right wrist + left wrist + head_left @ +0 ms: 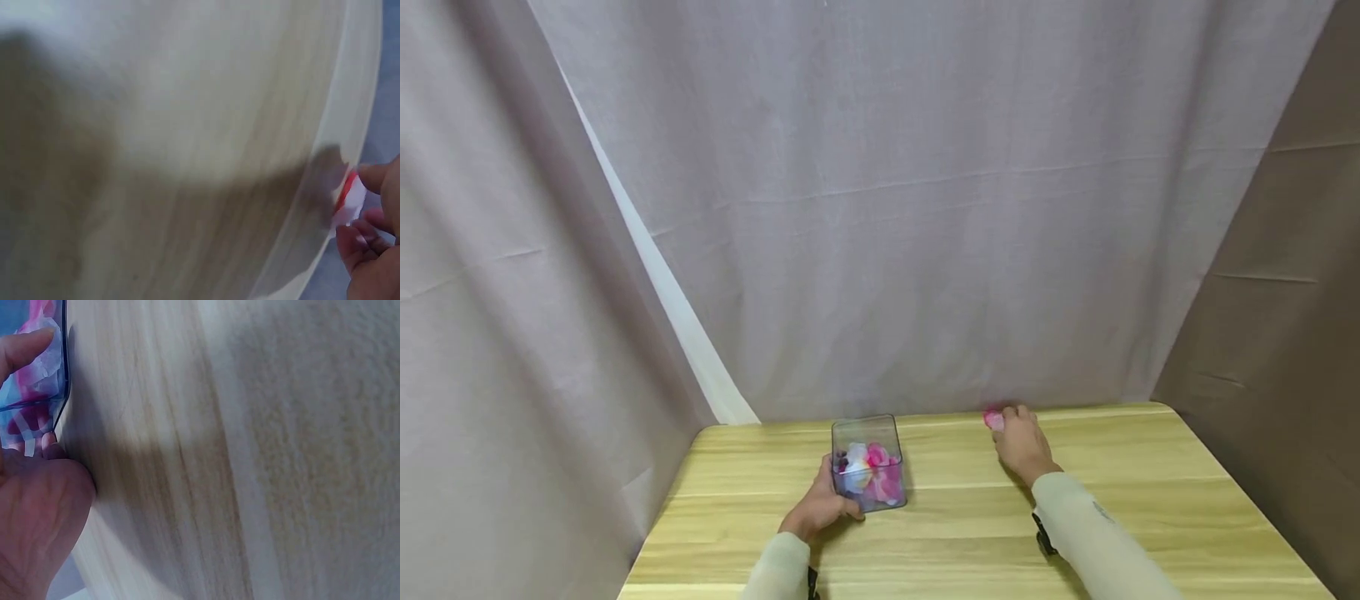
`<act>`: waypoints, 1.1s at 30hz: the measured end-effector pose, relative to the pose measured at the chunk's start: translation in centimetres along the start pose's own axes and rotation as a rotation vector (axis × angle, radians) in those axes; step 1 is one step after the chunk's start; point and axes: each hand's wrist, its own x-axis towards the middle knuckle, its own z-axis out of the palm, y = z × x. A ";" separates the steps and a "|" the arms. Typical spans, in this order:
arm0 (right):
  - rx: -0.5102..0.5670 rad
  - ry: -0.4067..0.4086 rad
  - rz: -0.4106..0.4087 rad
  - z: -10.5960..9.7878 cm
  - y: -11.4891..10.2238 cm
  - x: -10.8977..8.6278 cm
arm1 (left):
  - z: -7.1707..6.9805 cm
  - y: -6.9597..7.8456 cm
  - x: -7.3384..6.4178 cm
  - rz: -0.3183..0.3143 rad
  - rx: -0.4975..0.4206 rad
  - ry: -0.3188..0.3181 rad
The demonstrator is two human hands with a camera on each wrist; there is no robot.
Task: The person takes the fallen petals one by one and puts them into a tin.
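A clear plastic box (859, 430) stands on the wooden table, left of the middle. Artificial flowers (883, 483) in pink and white, with a dark purple bit at the left, lie inside it. My left hand (822, 505) grips the box from its left side, thumb along the near side; the left wrist view shows the fingers around its wall (67, 369). Over at the back edge of the table, my right hand (1024, 446) pinches a pink flower (993, 419). In the right wrist view the thumb and fingers close on this pink-and-white flower (352, 199).
The light wooden table (955, 533) has rounded back corners. Grey curtains (925, 250) hang right behind it and on both sides, with a pale gap (677, 308) at the left. A dark band (1042, 535) is on the right wrist.
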 end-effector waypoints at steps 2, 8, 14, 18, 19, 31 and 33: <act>-0.008 -0.013 -0.003 0.2 0.6 0.5 | -0.1 -0.1 0.1 0.006 -0.002 -0.005; -0.014 0.022 -0.036 0.6 2.1 0.7 | 0.4 -0.1 0.1 0.010 -0.016 -0.014; -0.051 0.058 -0.092 0.9 2.4 1.0 | 0.2 -0.1 0.1 0.002 -0.003 0.004; -0.053 0.054 -0.097 0.8 2.1 1.1 | 0.0 -0.2 0.2 0.006 0.017 0.018; -0.052 0.052 -0.096 0.7 2.1 1.2 | 0.0 -0.2 0.3 0.008 0.026 0.021; -0.043 0.011 -0.077 0.8 2.7 1.8 | -0.2 -0.4 0.3 0.001 0.030 0.014; -0.034 0.015 -0.068 0.7 2.8 1.7 | -0.1 -0.3 0.3 -0.001 0.028 0.010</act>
